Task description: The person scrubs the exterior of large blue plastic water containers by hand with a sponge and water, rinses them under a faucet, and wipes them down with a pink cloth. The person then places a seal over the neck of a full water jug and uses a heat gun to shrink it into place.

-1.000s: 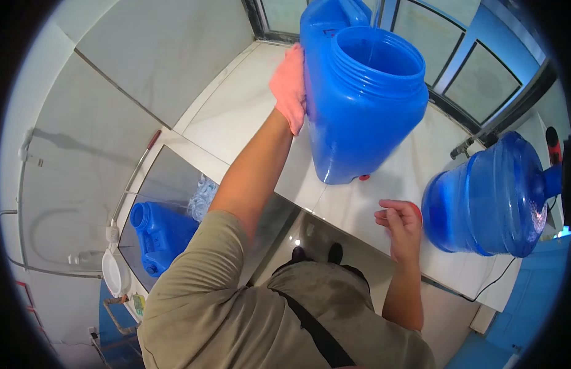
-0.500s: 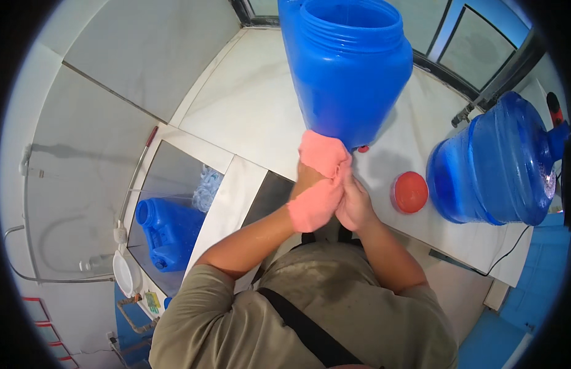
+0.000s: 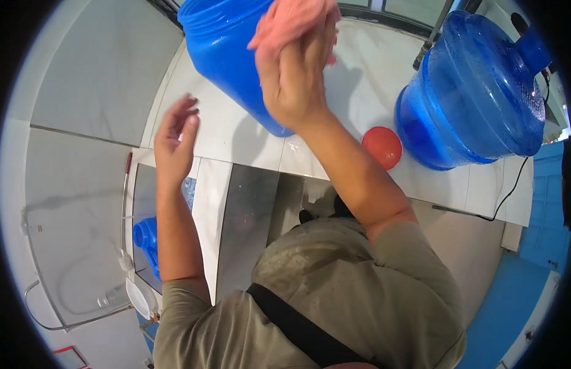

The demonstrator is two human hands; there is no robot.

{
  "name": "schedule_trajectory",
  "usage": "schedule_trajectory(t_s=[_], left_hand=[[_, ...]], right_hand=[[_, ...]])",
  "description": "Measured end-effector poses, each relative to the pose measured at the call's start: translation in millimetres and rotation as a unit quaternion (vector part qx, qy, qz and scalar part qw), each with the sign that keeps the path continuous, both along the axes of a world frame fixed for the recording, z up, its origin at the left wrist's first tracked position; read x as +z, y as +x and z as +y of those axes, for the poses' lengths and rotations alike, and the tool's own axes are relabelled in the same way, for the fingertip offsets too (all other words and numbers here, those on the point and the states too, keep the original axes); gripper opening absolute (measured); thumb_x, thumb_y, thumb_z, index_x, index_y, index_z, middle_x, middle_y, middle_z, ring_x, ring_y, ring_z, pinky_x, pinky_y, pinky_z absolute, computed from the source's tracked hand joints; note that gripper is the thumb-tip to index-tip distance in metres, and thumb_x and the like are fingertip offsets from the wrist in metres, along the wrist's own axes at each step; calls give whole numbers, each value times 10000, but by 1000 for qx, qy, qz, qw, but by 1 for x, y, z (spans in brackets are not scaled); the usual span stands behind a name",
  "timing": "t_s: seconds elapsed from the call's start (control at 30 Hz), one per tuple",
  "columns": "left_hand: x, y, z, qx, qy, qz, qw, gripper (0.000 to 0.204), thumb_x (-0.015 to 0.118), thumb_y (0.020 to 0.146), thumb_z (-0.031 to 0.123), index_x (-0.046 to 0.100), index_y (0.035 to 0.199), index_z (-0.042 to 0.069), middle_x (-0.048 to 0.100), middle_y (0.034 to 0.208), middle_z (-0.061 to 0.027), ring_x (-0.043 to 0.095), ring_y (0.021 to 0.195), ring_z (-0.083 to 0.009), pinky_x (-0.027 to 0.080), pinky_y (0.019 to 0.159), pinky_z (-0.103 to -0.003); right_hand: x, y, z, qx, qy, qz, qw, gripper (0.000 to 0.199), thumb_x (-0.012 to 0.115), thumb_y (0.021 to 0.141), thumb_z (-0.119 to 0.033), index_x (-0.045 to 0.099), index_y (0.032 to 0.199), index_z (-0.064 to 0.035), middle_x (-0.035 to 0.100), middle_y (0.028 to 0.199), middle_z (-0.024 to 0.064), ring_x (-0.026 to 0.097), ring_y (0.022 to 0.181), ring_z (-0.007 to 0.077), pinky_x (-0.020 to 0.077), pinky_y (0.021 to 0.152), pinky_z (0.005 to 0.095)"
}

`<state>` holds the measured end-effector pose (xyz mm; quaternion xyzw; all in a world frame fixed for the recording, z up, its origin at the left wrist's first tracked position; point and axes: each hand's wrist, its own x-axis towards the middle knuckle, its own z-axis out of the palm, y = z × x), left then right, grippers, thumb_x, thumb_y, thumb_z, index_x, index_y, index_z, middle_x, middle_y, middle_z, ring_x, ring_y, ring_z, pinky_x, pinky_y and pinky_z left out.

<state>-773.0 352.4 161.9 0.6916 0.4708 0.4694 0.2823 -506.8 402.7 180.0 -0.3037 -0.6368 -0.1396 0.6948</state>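
Observation:
A big blue plastic jerrycan (image 3: 227, 55) with a wide, threaded, uncapped mouth stands on the white marble-patterned counter, partly cut off at the top. My right hand (image 3: 293, 92) grips a bunched pink cloth (image 3: 291, 26) at the jerrycan's right side, high up near the mouth. Whether the cloth presses on the plastic is hard to tell. My left hand (image 3: 174, 144) is raised to the left of the jerrycan, holding nothing, its fingers loosely bent and the thumb apart. A round red lid (image 3: 382, 148) lies on the counter, right of my right forearm.
At the right of the counter sits a large clear-blue water bottle (image 3: 473, 92) with a black cord (image 3: 510, 190) below it. Down to the left, a smaller blue jerrycan (image 3: 145, 235) is in a sink recess, partly behind my left forearm. A white bowl (image 3: 141, 298) is nearby.
My hands have parted: the right has carried the cloth up to the jerrycan's side, while the left has let go and moved left. The jerrycan now appears further left and tilted in view.

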Motion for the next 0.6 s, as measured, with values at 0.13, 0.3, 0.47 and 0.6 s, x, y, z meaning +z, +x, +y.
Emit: schedule_trajectory(t_s=[0.13, 0.3, 0.47, 0.6], left_hand=[[15, 45, 34, 16, 78, -107, 991, 673, 539, 1024, 365, 259, 1548, 49, 382, 1535, -199, 422, 1387, -303, 331, 1142, -453], [-3, 99, 72, -61, 150, -197, 967, 1032, 476, 917, 726, 79, 1587, 48, 196, 1622, -171, 178, 1504, -295, 157, 1213, -453], [9, 117, 55, -45, 139, -219, 965, 1139, 483, 906, 740, -5, 1560, -54, 251, 1576, -250, 319, 1438, -313, 251, 1180, -415], [1, 125, 67, -30, 159, -231, 959, 1169, 484, 884, 768, 15, 1556, -67, 284, 1562, -248, 362, 1414, -310, 290, 1163, -416]], right_hand=[[11, 43, 17, 260, -417, 289, 822, 607, 415, 1001, -625, 623, 1003, -54, 580, 790, 79, 579, 676, 154, 449, 566, 300], [-83, 42, 14, 295, -522, 375, 707, 686, 367, 1001, -652, 575, 1160, -19, 523, 829, 23, 491, 673, 107, 432, 620, 272], [-44, 29, 3, 361, -315, 268, 835, 582, 354, 1088, -395, 393, 1450, 58, 522, 1319, 126, 541, 1128, 189, 397, 1009, 327], [13, 58, 76, 460, -457, 338, 682, 516, 488, 1050, -410, 555, 1332, 17, 616, 1232, 90, 581, 1094, 174, 441, 987, 305]])
